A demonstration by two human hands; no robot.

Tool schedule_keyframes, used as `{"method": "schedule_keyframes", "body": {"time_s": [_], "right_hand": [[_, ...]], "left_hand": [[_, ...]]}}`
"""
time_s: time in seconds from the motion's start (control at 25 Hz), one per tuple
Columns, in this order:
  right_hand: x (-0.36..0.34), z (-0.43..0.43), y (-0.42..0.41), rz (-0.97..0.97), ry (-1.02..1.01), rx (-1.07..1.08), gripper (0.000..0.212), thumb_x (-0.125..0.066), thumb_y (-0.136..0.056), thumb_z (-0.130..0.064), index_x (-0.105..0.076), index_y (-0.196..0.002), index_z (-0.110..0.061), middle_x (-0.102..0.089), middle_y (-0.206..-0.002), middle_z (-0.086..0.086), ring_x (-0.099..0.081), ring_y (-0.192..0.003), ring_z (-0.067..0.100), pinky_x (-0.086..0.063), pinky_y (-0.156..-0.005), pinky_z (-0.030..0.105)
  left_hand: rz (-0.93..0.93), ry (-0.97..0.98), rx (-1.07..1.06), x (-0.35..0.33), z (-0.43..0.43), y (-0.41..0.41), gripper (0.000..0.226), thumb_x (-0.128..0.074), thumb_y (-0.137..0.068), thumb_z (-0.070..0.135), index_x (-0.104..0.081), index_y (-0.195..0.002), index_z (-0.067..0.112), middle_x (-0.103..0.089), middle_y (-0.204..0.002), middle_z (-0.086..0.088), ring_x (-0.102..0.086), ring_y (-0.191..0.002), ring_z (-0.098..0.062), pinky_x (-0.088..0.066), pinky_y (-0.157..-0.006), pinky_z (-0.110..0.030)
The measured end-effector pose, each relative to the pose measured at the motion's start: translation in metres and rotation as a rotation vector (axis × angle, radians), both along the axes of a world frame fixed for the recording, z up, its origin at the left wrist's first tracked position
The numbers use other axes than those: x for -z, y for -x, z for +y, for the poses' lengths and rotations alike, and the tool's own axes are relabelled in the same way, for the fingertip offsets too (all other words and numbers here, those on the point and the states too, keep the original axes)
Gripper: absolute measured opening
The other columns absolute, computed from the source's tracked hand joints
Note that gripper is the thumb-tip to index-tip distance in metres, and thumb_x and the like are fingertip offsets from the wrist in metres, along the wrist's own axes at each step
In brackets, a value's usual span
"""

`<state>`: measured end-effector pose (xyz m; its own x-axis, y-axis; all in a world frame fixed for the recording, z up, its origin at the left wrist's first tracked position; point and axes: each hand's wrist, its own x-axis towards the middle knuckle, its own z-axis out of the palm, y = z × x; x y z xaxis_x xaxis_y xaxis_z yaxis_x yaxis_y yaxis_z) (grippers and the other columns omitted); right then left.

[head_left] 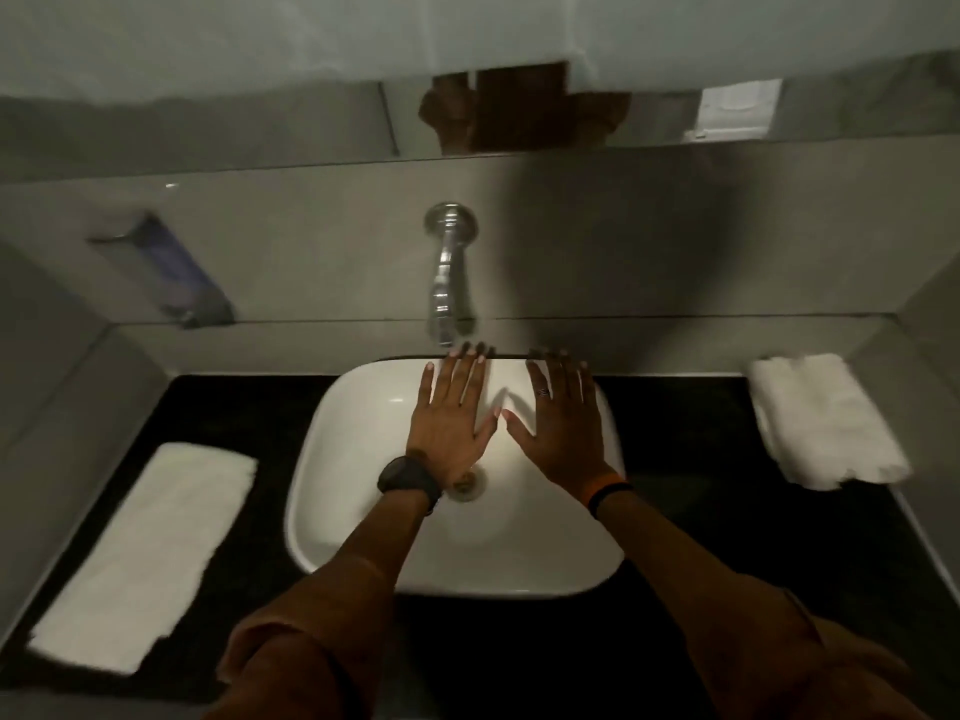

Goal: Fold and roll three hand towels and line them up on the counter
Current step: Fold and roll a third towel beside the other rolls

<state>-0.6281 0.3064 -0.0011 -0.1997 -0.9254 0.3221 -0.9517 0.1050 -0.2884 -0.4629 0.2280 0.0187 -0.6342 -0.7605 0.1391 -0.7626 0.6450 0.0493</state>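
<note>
- Head view: the left hand (451, 418) and the right hand (558, 415) are held flat over the white basin (358, 423), palms down, fingers spread, holding nothing; the thumb tips nearly meet between them.
- The left wrist wears a black watch (408, 480); the right wrist carries an orange and a dark band (612, 492), and a ring sits on one right finger.
- Both forearms come up from rolled orange-brown sleeves (291, 662) at the bottom edge.
- A folded white towel (148, 553) lies flat on the black counter (727, 459) to the left of the basin, long side running toward the wall.
- A second white towel (826, 420), bunched in thicker folds, lies on the counter at the far right, by the side wall; whether it is rolled I cannot tell.
- A chrome wall spout (448, 272) juts from the tiled wall above the basin's back rim, just beyond the left fingertips.
- A wall-mounted dispenser (171, 270) with bluish contents hangs at the left.
- The drain (470, 483) shows between the wrists.
</note>
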Motion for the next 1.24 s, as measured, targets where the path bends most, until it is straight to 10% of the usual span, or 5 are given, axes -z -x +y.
{"method": "schedule_keyframes", "body": {"time_s": [0.44, 0.76, 1.0, 1.24], "right_hand": [[0.006, -0.126, -0.363, -0.178, -0.071, -0.196, 0.066, -0.054, -0.094, -0.047, -0.033, -0.149, -0.017, -0.029, -0.158, 0.015, -0.020, -0.148, 0.032, -0.018, -0.122, 0.048], [0.074, -0.118, -0.487, -0.459, -0.507, -0.035, 0.069, -0.051, -0.095, -0.044, -0.018, -0.153, -0.025, -0.031, -0.149, 0.017, -0.047, -0.125, 0.035, -0.050, -0.093, 0.044], [0.100, -0.111, -0.532, -0.715, -0.663, 0.072, 0.068, -0.054, -0.093, -0.048, -0.020, -0.150, -0.032, -0.040, -0.141, 0.016, -0.054, -0.116, 0.032, -0.047, -0.090, 0.037], [0.064, -0.094, -0.501, -0.925, -0.471, 0.063, 0.051, -0.055, -0.093, -0.022, -0.041, -0.140, -0.034, -0.034, -0.146, 0.007, -0.051, -0.122, 0.029, -0.047, -0.097, 0.036]], "left_hand": [[0.013, -0.081, -0.260, 0.014, -0.085, -0.367, 0.066, -0.029, -0.099, 0.051, -0.022, -0.153, 0.015, -0.027, -0.159, -0.013, -0.018, -0.149, -0.030, -0.016, -0.122, -0.052], [-0.055, -0.573, -0.689, 0.092, -0.092, -0.505, 0.069, -0.041, -0.098, 0.052, -0.006, -0.154, 0.030, 0.002, -0.164, -0.013, -0.004, -0.148, -0.041, -0.011, -0.114, -0.071], [0.410, -0.809, -0.685, 0.110, -0.081, -0.498, 0.064, -0.057, -0.096, 0.028, -0.025, -0.151, 0.029, -0.035, -0.148, -0.020, -0.048, -0.126, -0.037, -0.048, -0.097, -0.040], [0.712, -0.804, -0.617, 0.082, -0.055, -0.465, 0.060, -0.068, -0.090, 0.022, -0.039, -0.141, 0.032, -0.053, -0.140, -0.002, -0.053, -0.119, -0.015, -0.037, -0.084, -0.011]]}}
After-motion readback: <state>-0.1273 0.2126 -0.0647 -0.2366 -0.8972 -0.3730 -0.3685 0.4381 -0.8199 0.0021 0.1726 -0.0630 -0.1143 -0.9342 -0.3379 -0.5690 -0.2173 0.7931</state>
